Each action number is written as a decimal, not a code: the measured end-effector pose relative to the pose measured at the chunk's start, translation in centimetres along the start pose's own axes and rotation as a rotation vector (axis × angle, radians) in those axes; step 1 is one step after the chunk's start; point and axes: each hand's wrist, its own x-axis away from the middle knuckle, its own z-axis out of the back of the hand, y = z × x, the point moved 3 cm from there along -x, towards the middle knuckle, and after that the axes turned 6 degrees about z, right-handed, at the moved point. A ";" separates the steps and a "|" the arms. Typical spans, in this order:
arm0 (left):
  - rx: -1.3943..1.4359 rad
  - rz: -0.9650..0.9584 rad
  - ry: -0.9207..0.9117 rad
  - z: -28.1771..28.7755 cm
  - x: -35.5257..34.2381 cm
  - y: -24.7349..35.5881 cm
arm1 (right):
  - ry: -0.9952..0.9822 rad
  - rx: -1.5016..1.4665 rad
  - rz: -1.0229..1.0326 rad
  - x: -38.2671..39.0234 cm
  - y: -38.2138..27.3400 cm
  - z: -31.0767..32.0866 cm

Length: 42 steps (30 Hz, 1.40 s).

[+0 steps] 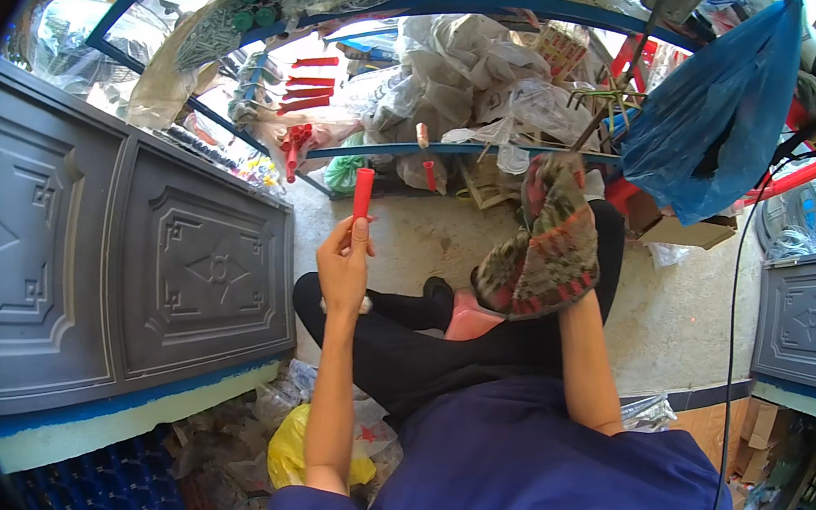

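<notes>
My left hand [344, 267] is raised over my left knee, its fingers closed round the lower end of a short red tube [363, 190]. The tube points up and away from me. A patterned knitted-looking cloth [548, 249], brown and green with reddish stripes, hangs bunched about my right hand, over my right leg. It covers the fingers, and only the wrist [578, 311] and forearm show below it. Tube and cloth are apart. More red tubes [309, 92] lie on the blue-framed shelf in front, to the left.
Between my legs is a pink seat or stool edge [472, 316]. Grey panelled cabinets [208, 268] stand close at left. Clear bags [446, 59] fill the shelf ahead. A blue plastic bag [715, 119] hangs at right, near a black cable [736, 349]. A yellow bag [292, 447] lies behind my left arm.
</notes>
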 end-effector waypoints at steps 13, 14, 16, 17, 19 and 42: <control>-0.120 -0.203 -0.239 -4.9 8.1 9.1 | 0.070 0.362 0.309 -3.5 0.1 -4.0; -0.125 -0.200 -0.229 -5.0 8.5 9.3 | -0.025 0.293 0.380 -4.0 -1.2 -1.9; -0.130 -0.246 -0.178 -5.4 9.4 9.5 | -0.115 0.212 0.427 -3.9 0.2 -2.2; -0.122 -0.216 -0.113 -5.4 9.4 9.4 | -0.004 0.228 0.390 -3.0 2.6 -3.3; 0.062 -0.107 -0.080 -5.9 8.7 9.8 | 0.314 0.471 0.334 -1.3 5.5 -6.5; 0.111 -0.270 0.174 -6.3 5.8 8.0 | 0.290 1.173 0.486 1.4 8.1 1.1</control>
